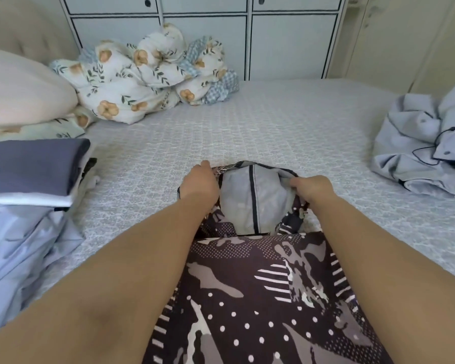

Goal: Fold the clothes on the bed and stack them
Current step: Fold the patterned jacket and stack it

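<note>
Grey crumpled jacket (420, 143), floral duvet (147, 74), pillow (24, 88)

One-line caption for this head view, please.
Both hands, left hand and right hand, grip the hood of a patterned jacket on the bed, beside a folded stack.

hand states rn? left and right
Left hand: grips the far edge of the dark brown patterned garment with grey lining.
Right hand: grips the same garment's far edge, fingers curled round it.
</note>
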